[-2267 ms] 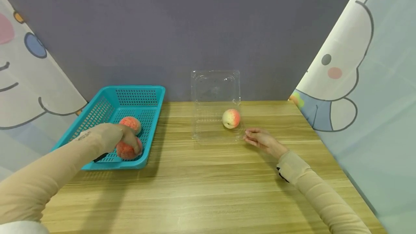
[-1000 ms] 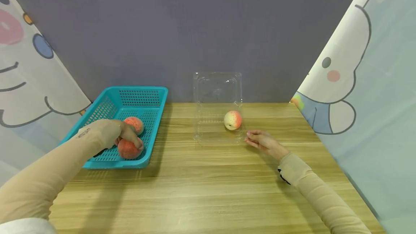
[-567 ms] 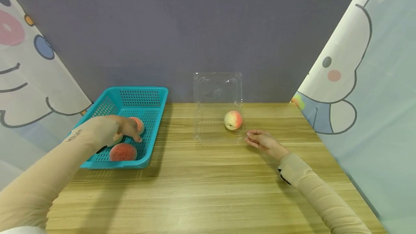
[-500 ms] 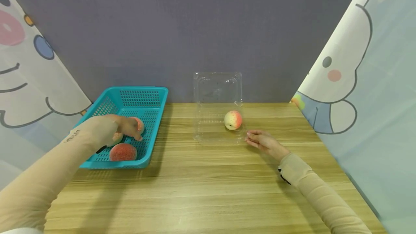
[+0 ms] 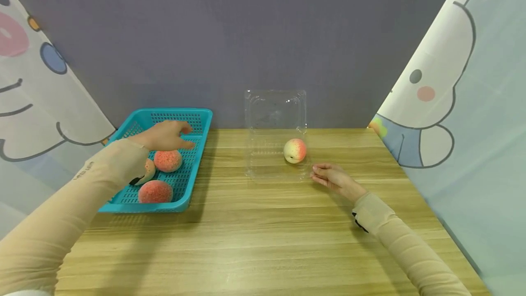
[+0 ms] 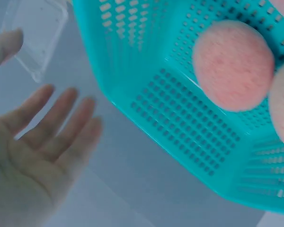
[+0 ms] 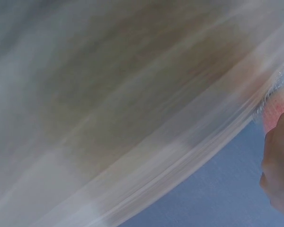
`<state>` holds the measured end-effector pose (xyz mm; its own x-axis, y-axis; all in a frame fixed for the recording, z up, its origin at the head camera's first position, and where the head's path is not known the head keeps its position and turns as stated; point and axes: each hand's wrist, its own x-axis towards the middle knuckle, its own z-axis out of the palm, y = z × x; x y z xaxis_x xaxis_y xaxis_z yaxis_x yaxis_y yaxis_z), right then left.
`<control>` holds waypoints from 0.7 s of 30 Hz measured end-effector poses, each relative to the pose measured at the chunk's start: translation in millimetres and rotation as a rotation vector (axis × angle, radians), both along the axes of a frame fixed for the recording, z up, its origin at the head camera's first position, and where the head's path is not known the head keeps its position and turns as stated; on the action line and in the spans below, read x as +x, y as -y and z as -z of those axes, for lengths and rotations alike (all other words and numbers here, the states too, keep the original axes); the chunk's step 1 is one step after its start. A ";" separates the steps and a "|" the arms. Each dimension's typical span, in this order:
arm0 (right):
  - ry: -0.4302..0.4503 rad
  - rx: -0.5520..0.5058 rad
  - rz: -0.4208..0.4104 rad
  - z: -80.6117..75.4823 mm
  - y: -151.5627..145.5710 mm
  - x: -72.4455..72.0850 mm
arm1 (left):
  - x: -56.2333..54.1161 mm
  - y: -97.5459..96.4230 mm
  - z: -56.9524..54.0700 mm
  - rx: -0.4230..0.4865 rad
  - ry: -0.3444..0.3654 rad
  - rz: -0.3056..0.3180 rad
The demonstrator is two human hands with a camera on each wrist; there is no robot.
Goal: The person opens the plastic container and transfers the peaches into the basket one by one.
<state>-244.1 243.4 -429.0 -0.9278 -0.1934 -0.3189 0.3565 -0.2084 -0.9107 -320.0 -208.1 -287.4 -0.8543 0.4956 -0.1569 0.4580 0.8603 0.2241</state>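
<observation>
In the head view my left hand (image 5: 166, 136) hovers over the blue basket (image 5: 186, 202) with its fingers spread and nothing held. Beneath it lie a red peach (image 5: 155, 192) at the front, a pinkish peach (image 5: 168, 161) behind, and a third peach (image 5: 149, 171) partly hidden by the wrist. The left wrist view confirms the hand (image 6: 42, 146) is beyond the basket wall, apart from the peaches. My right hand (image 5: 334, 181) pinches the near right corner of a clear plastic clamshell box (image 5: 263, 168). Inside that box, on its right side, sits a yellow-red peach (image 5: 294, 150).
The box's lid (image 5: 274, 108) stands raised against the grey back wall (image 5: 287, 35). Both rest on a wooden table (image 5: 255, 241). Cartoon-printed curtains (image 5: 444, 150) flank the two sides. Blurred sleeve fabric (image 7: 132, 94) fills much of the right wrist view.
My left hand has let go of the red peach, which now rests slightly left of its earlier spot, then risen and moved toward the basket's far side. The right hand stays at the box corner.
</observation>
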 end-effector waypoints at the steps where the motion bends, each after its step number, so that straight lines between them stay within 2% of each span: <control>1: 0.000 0.003 0.000 -0.1 0.0 0.0 | 0.9 -3.8 -0.8 0.024 -0.034 0.009; 6: 0.003 0.008 0.001 0.6 0.4 -0.1 | 7.4 -28.4 -3.9 0.114 -0.183 0.035; 10: 0.009 0.004 0.004 0.7 0.7 0.1 | 11.0 -51.4 -7.3 0.133 -0.247 0.069; 15: 0.004 -0.001 0.010 0.4 -0.3 2.2 | 9.9 -81.5 -6.6 0.125 -0.315 0.171; 21: 0.005 0.005 0.022 0.5 -1.0 4.4 | 4.5 -114.5 2.9 0.080 -0.353 0.316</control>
